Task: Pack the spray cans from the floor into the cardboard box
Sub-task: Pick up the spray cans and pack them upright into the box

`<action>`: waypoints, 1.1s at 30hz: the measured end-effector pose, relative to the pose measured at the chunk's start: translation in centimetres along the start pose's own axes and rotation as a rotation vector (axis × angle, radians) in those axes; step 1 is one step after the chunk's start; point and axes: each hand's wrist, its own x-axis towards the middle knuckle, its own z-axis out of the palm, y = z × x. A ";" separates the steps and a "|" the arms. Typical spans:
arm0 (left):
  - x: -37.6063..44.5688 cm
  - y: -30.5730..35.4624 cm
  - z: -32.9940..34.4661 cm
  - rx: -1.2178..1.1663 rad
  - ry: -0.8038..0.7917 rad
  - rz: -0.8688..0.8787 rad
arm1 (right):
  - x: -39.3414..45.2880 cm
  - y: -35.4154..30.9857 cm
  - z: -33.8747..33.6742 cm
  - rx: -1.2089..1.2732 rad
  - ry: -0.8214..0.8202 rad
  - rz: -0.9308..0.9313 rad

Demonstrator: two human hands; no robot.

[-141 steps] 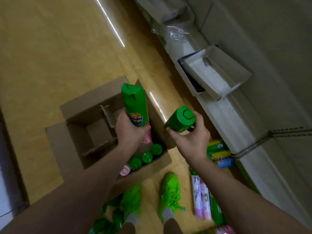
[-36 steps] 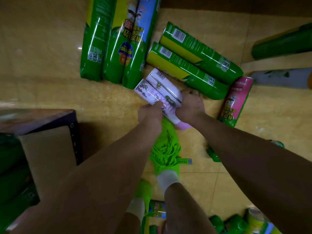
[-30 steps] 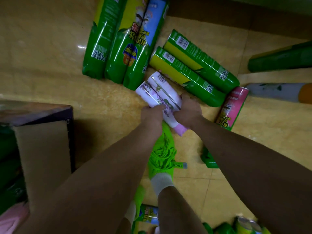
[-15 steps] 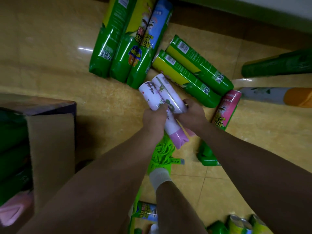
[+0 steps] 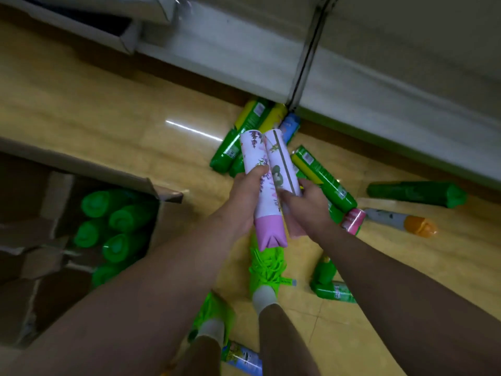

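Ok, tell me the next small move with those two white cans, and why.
Probably swing both left toward the cardboard box. The left hand and right hand each grip a white can and, both already lifted off the floor, and the box stands open with green cans inside.

Looks to me like a shop aisle or stockroom. Glossy yellow-tan tiled floor [image 5: 95,112] with a strip-light reflection on it. Along the top runs the pale grey base of a shelving unit [image 5: 352,85] with a dark slotted upright [image 5: 306,52], the retail-gondola kind. Many identical branded spray cans [image 5: 322,175] lie loose on the floor by the shelf foot, barcodes showing; green, yellow, blue, pink and orange-capped sorts. An open cardboard box [image 5: 162,189] holds rows of green-capped cans. A white carton [image 5: 119,39] sits by the shelf at top left. I'd say stock handling, not a home
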 end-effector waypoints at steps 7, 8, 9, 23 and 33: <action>-8.9 10.1 -8.6 -0.062 0.048 0.088 | -6.6 -12.1 0.9 0.055 -0.155 -0.071; -10.4 11.2 -10.2 -0.081 0.053 0.091 | -7.7 -13.7 1.5 0.030 -0.174 -0.097; -11.6 12.1 -12.0 -0.108 0.061 0.099 | -8.8 -15.2 2.3 0.005 -0.192 -0.122; -24.4 6.9 -37.8 -0.535 0.306 0.153 | -24.3 -23.2 21.7 -0.491 -0.573 -0.425; -25.7 -8.7 -46.4 -0.436 0.304 -0.152 | -29.5 -18.4 31.3 -1.145 -0.817 -0.511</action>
